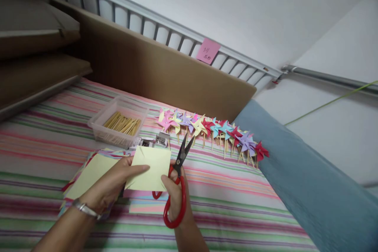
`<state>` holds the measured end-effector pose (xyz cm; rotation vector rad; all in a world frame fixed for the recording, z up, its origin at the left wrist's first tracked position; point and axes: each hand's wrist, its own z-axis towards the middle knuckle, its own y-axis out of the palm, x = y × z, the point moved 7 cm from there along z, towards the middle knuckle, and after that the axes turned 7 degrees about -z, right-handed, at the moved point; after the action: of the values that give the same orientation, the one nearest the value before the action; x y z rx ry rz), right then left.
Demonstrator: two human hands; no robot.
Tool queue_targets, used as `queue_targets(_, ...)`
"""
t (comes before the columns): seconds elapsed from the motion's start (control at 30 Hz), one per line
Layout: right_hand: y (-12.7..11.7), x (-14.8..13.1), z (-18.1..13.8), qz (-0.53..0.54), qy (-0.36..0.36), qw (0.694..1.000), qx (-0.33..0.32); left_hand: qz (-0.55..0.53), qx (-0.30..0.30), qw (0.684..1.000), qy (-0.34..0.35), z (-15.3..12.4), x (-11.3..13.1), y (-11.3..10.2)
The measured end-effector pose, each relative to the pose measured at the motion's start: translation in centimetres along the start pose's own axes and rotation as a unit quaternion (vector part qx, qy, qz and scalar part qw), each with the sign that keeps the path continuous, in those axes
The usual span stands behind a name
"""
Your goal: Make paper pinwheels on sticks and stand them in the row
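Observation:
My left hand [118,177], with a metal band on its wrist, grips a pale yellow square of paper [152,163] at its left side, thumb on top. Slits seem to run in from some of the paper's corners. My right hand [176,191] pinches the same paper at its lower right edge and also has red-handled scissors [180,161] hooked on its fingers. The scissors' dark blades point up and away, a little apart, to the right of the paper. Beneath my left forearm lies a stack of coloured paper squares [91,175], yellow on top.
A clear plastic box [97,126] of short wooden sticks [122,123] stands at the back left, near small containers [162,138] of metal bits. Paper pinwheels [199,125] on sticks line the right. Cardboard [165,71] walls off the back; more coloured paper [146,206] lies below my hands.

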<state>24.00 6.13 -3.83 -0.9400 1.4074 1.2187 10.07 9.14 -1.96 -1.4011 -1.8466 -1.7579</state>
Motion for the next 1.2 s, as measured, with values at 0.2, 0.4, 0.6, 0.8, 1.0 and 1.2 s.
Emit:
queue_targets(0.2,0.0,-1.2,-0.4,-0.034,-0.029,0.998,0.037,-0.005,0.033,0.999,0.019,0.5,-1.3,0.2)
queue_targets(0.4,0.4,-0.5,-0.5,-0.126,0.001,0.992,0.017,0.018,0.127,0.988,0.086,0.8,0.8,-2.4)
queue_targets(0.6,2.2,1.3,-1.7,-0.249,0.052,0.956,-0.143,0.063,0.182,0.978,0.076,-0.7,4.9,-5.4)
queue_targets(0.8,3.7,0.7,-3.4,-0.313,0.074,0.919,-0.229,0.077,0.179,0.980,0.028,-2.0,6.1,-5.9)
queue_targets(1.0,3.9,0.7,-3.6,-0.345,0.096,0.903,-0.239,0.077,0.159,0.984,0.024,-2.2,6.3,-6.4)
queue_targets(1.2,3.9,0.7,-3.8,-0.349,0.115,0.897,-0.244,0.070,0.146,0.987,0.023,-2.1,6.1,-6.0)
